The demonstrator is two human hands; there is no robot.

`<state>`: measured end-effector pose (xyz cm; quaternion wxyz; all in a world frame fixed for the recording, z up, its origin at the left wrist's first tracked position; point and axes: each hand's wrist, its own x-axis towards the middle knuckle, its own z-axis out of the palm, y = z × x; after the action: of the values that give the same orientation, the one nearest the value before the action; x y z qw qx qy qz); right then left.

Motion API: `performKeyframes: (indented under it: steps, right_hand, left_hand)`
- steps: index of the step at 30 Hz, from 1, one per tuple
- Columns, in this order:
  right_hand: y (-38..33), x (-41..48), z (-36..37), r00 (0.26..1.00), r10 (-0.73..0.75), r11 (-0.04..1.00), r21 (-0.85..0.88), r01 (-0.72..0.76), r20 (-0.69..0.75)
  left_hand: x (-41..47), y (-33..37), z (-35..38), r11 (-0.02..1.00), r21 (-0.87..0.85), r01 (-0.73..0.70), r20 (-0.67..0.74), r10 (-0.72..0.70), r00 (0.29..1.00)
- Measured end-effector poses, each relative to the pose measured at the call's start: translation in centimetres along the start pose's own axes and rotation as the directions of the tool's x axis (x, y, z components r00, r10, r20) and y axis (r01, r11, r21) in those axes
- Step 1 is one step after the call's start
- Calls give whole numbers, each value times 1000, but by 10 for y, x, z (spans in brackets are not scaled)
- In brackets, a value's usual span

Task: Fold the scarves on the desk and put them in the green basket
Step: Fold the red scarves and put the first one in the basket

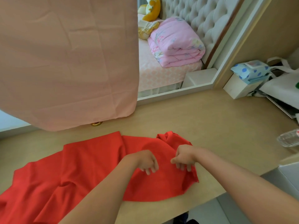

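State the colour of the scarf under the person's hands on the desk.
The scarf is plain red, with no pattern; the head view shows it best.

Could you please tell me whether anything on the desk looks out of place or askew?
The red scarf lies rumpled, unfolded, its right end bunched up. At the right of the desk, a clear plastic bottle lies on its side.

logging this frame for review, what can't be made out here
Head view only:
Green basket: not in frame.
Red scarf: left end cut off by the bottom-left edge.
Left hand and right hand: their backs hide whether fingers pinch the scarf.
Gold object: mostly behind the hanging pink cloth.
Bottle: cut off by the right edge.
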<state>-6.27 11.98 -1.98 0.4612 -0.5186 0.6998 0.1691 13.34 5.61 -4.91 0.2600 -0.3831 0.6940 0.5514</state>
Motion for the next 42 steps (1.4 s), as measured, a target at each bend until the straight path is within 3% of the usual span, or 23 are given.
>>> performKeyframes:
  steps: [1,3,5,7,9,11,13,15,19,20,21,22,25,26,27,29,32,34,36,39,42]
  right_hand:
    - [4,7,-1,983,-33,999,-42,25,-182]
    - [11,22,-4,858,-104,992,-117,51,-502]
    - [15,36,-9,805,-105,993,-110,50,-584]
    - [22,48,-11,854,-41,991,-133,-33,-519]
    - [31,57,-10,881,-3,984,-158,-82,-473]
    - [41,62,-13,870,-15,988,-141,-63,-493]
    - [49,63,-23,825,-7,999,-36,-17,-564]
    - [56,61,-42,742,58,993,119,29,-668]
    - [76,50,-88,497,327,881,450,148,-804]
    - [83,47,-96,462,391,856,499,133,-796]
    - [90,44,-102,459,439,844,529,83,-772]
    - [98,43,-104,495,464,847,531,-8,-734]
    - [113,44,-95,658,513,858,341,-384,-551]
    - [114,44,-89,666,518,851,249,-462,-536]
    - [114,46,-84,663,489,855,164,-491,-567]
    - [111,52,-74,655,345,901,41,-433,-672]
    - [100,68,-65,638,7,984,-110,-143,-770]
    - [90,78,-62,618,-222,974,-200,106,-754]
    - [80,86,-61,628,-348,935,-303,181,-696]
    - [76,92,-64,791,-283,920,-387,64,-542]
    - [82,89,-72,851,-166,920,-389,-49,-499]
  left_hand:
    - [7,-1,-1,998,14,-58,-200,60,978]
    - [22,-6,-6,984,147,-105,-541,168,824]
    - [37,-7,-9,972,218,-86,-686,215,695]
    - [48,0,-12,967,251,-43,-679,208,704]
    - [57,8,-13,952,305,37,-595,159,788]
    - [65,12,-14,925,363,112,-529,105,842]
    - [69,15,-14,915,371,161,-578,92,811]
    - [68,20,-16,926,345,150,-702,149,696]
    - [54,29,-22,954,299,6,-906,283,314]
    - [51,29,-23,946,324,-3,-914,314,258]
    - [50,27,-22,930,367,13,-901,352,252]
    - [50,25,-20,910,412,36,-868,380,320]
    - [49,27,-10,864,468,184,-686,225,692]
    - [50,28,-7,844,480,239,-627,139,767]
    - [53,27,-5,830,483,280,-607,86,790]
    - [57,29,-5,831,470,297,-665,112,738]
    - [70,33,-8,912,365,189,-764,176,621]
    - [79,37,-11,938,300,175,-737,111,667]
    - [87,37,-11,930,297,217,-677,45,735]
    - [92,36,-11,925,301,230,-700,50,712]
    - [90,37,-11,928,312,203,-773,123,623]
